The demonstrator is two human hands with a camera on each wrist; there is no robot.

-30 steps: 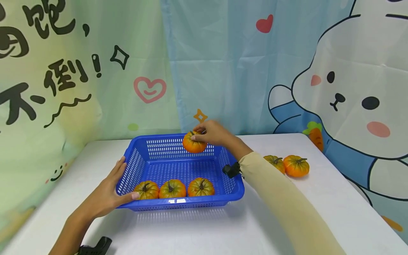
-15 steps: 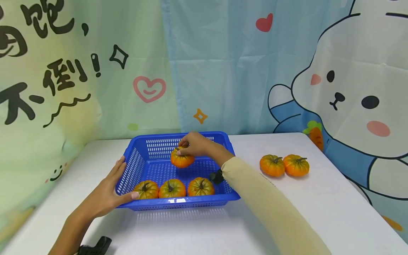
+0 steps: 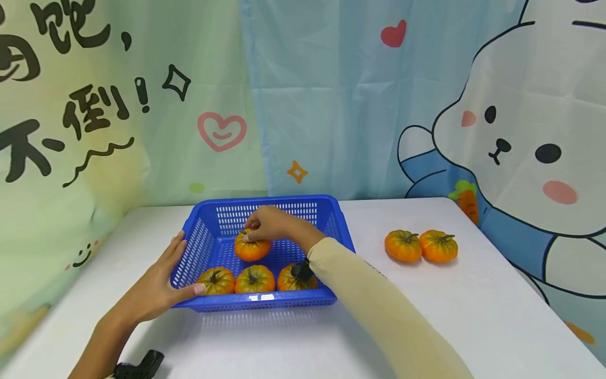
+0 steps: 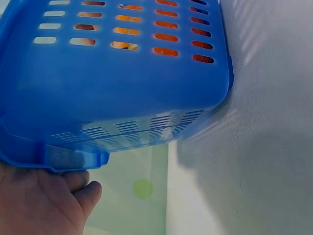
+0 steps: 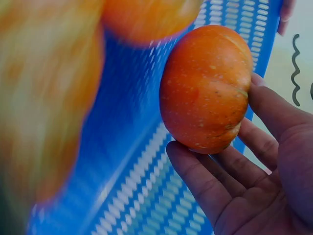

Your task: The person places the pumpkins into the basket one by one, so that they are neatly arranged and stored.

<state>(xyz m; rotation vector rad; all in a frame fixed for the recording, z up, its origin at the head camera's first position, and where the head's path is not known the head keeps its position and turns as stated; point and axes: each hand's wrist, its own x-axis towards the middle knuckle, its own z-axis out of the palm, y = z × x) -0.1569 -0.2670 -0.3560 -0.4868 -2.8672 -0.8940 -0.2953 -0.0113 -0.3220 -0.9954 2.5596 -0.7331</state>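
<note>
1. The held pumpkin (image 3: 248,251) has travelled: a second ago it hung by the basket's (image 3: 303,200) far wall, right of centre; now it is left of the basket's centre, lower and closer to the near row. Whether it touches the basket's floor, I cannot tell.
2. The right hand (image 3: 268,224) has gone along with it, grasping it between thumb and fingers. Its wrist camera (image 3: 301,270) now covers part of the row's right-hand pumpkin (plainly visible half a second ago).
3. The left hand (image 3: 153,292) is unchanged, gripping the basket's near left corner, thumb over the rim and fingers along the left side.
4. Pumpkins, six in all: one held, three row pumpkins (image 3: 254,279) along the basket's near wall, and two loose pumpkins (image 3: 403,246) side by side to the basket's right, on the worktop (image 3: 473,305).
5. One basket, two hands, one worktop.
6. Two hearts (image 3: 393,33) are printed on the cloth (image 3: 322,105) behind the basket.
</note>
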